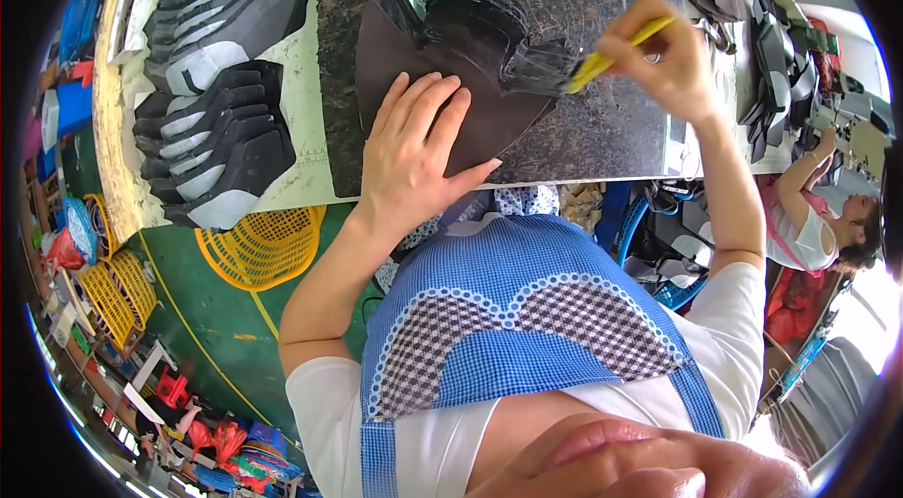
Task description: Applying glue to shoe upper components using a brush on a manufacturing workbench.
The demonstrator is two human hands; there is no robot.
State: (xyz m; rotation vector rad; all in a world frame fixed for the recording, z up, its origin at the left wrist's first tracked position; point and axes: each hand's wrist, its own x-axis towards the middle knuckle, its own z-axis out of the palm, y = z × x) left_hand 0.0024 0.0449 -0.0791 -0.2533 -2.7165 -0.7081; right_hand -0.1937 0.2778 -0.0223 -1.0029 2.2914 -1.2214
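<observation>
My left hand (412, 148) lies with its fingers stretched out on a dark brown, curved flat piece (484, 117), pressing it to the dark speckled board (602, 145). Along the far edge of that piece runs a glossy black layered strip (475, 20), which looks wet; how it joins the brown piece I cannot tell. In my right hand (673, 70) is a slim yellow brush (597, 67), its fingers closed round the handle. The tip of the brush points down and left, at the right end of the glossy strip; whether it touches is hard to see.
Stacks of black and grey shaped pieces (221, 136) stand left of the board. More dark pieces (771, 89) lie at the right. Below the table's left edge is a yellow basket (263, 249). Another person (814, 206) works at the far right.
</observation>
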